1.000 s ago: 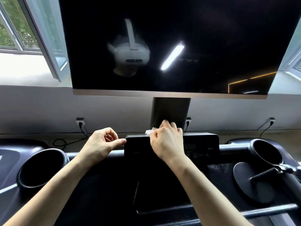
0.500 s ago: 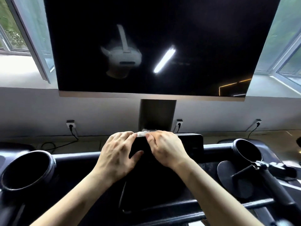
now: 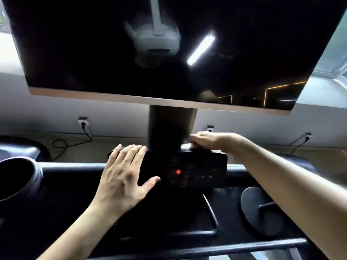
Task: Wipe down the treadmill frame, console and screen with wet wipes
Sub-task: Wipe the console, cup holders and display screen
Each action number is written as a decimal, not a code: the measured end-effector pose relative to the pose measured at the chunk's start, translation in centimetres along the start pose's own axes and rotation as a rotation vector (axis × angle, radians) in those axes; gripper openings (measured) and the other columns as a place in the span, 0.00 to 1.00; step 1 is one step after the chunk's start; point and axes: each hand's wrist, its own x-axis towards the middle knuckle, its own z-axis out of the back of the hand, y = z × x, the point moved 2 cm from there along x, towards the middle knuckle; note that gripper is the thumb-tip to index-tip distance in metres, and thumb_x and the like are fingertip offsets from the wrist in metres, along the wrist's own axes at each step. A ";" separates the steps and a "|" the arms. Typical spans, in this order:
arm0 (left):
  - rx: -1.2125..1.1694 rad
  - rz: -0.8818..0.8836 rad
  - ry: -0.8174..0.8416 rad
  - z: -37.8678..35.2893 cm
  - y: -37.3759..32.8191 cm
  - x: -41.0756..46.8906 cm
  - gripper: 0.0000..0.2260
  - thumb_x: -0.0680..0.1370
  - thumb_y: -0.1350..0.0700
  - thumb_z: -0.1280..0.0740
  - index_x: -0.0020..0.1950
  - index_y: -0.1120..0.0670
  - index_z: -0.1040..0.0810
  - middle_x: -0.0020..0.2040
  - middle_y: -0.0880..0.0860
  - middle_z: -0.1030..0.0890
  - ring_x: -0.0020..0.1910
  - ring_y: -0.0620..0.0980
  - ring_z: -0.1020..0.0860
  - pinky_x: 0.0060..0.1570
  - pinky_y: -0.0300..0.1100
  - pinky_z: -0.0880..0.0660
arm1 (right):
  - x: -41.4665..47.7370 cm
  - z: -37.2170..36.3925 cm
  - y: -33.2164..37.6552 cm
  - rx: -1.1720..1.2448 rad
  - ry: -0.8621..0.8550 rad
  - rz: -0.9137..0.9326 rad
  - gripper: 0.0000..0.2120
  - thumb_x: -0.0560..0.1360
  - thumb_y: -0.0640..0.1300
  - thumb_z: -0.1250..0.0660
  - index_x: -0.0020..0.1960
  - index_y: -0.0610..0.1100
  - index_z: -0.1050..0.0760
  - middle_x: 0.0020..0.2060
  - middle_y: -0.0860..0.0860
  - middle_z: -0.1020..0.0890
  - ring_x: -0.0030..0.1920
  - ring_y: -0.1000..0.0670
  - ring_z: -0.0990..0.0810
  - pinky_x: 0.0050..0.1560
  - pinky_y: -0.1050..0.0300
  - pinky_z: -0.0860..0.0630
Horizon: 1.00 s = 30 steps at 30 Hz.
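Fingers of my right hand point(image 3: 210, 140) lie nearly straight, pointing left, and press the wet wipe point(image 3: 185, 146) onto the top edge of the console point(image 3: 206, 166). The thumb is hidden, so I cannot confirm whether it also nips the wipe. Only a small pale corner of the wipe shows past the fingertips.

Finding: the console's long axis runs left to right across me. The wipe sits on its top edge just right of centre, tight against the foot of the screen post point(image 3: 170, 126). In my judgement the post blocks a straight sweep leftward. The open run of edge lies to the right, back toward my wrist.

My left hand point(image 3: 124, 177) is laid flat on the left part of the console face, fingers straight and spread, thumb out toward the buttons. It holds nothing and is the nearer hand to the left end. A red light point(image 3: 178, 172) glows on the panel close to that thumb, so a stray press is a risk.

Surroundings: the dark screen point(image 3: 169, 53) hangs directly above, well clear of the wipe. A cup holder point(image 3: 36, 175) sits far left, and a round disc on a stem point(image 3: 257, 207) lies below my right forearm. Wall sockets point(image 3: 82, 121) are behind.
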 end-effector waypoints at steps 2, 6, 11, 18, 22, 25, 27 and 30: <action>0.000 0.021 -0.017 -0.1 -0.3 0.0 0.38 0.73 0.33 0.35 0.71 0.61 0.24 0.68 0.56 0.22 0.70 0.56 0.26 0.78 0.55 0.40 | 0.9 0.6 -2.4 0.029 0.042 -0.058 0.18 0.86 0.51 0.48 0.41 0.46 0.29 0.38 0.52 0.26 0.38 0.54 0.29 0.45 0.54 0.32; 0.021 0.082 -0.008 -0.1 -1.3 0.3 0.40 0.72 0.30 0.35 0.70 0.61 0.24 0.67 0.56 0.22 0.71 0.55 0.27 0.77 0.57 0.40 | 3.2 -0.1 -2.5 0.287 0.256 -0.055 0.23 0.82 0.55 0.44 0.31 0.47 0.31 0.29 0.48 0.30 0.29 0.50 0.33 0.35 0.53 0.35; 0.059 0.032 0.079 -0.8 -3.8 0.5 0.46 0.70 0.26 0.36 0.77 0.59 0.30 0.74 0.56 0.27 0.76 0.54 0.32 0.78 0.57 0.41 | 4.8 0.8 -3.4 0.366 0.480 -0.109 0.23 0.80 0.55 0.46 0.35 0.44 0.22 0.29 0.48 0.23 0.26 0.51 0.26 0.28 0.61 0.29; 0.056 0.103 0.089 -1.2 -4.8 0.5 0.49 0.68 0.24 0.37 0.78 0.56 0.34 0.74 0.52 0.29 0.77 0.54 0.35 0.80 0.54 0.49 | 5.9 -0.3 -2.9 0.461 0.435 -0.039 0.14 0.77 0.52 0.40 0.40 0.44 0.25 0.32 0.49 0.24 0.30 0.51 0.26 0.31 0.62 0.30; 0.050 0.129 0.094 -1.1 -5.0 0.6 0.48 0.68 0.24 0.36 0.78 0.55 0.34 0.74 0.51 0.30 0.77 0.52 0.35 0.80 0.54 0.48 | 4.5 1.4 -5.7 0.447 0.540 -0.084 0.21 0.80 0.48 0.48 0.32 0.45 0.29 0.25 0.49 0.28 0.23 0.52 0.28 0.24 0.62 0.30; 0.057 0.154 0.110 -1.2 -5.2 0.6 0.49 0.67 0.23 0.36 0.78 0.54 0.35 0.74 0.51 0.30 0.78 0.51 0.36 0.81 0.54 0.47 | 3.5 2.1 -5.6 0.325 0.586 -0.067 0.25 0.80 0.47 0.50 0.30 0.42 0.26 0.25 0.47 0.27 0.24 0.50 0.28 0.28 0.61 0.29; 0.067 0.171 0.125 -1.2 -5.4 0.7 0.51 0.66 0.22 0.36 0.79 0.54 0.36 0.75 0.51 0.31 0.79 0.51 0.38 0.81 0.54 0.48 | 4.1 1.1 -3.8 0.327 0.468 0.006 0.18 0.80 0.46 0.44 0.32 0.45 0.31 0.26 0.50 0.30 0.27 0.52 0.33 0.30 0.59 0.34; 0.089 0.184 0.157 -1.3 -5.7 0.6 0.55 0.64 0.21 0.36 0.80 0.54 0.38 0.77 0.51 0.34 0.81 0.51 0.42 0.81 0.54 0.50 | 4.9 -0.4 -2.1 0.472 0.369 0.084 0.16 0.78 0.45 0.40 0.31 0.47 0.30 0.28 0.50 0.29 0.29 0.51 0.32 0.32 0.59 0.35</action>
